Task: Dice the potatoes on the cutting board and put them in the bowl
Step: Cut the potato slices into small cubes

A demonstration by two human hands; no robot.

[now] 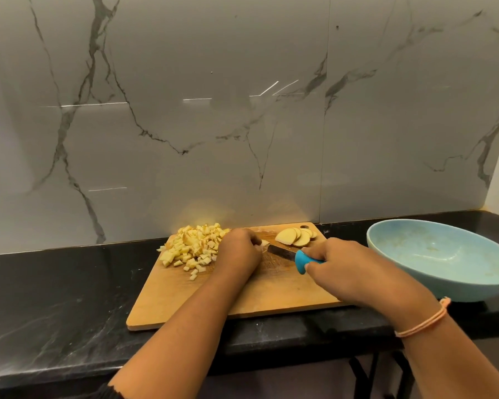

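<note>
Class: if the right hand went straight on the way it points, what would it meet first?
Probably the potato piece pinned by the left hand; the right hand aims its knife there, though depth is unclear.

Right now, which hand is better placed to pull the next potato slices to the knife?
Left, probably. The right hand grips the knife by its blue handle, while the left hand holds only a small potato piece, close to the potato slices.
</note>
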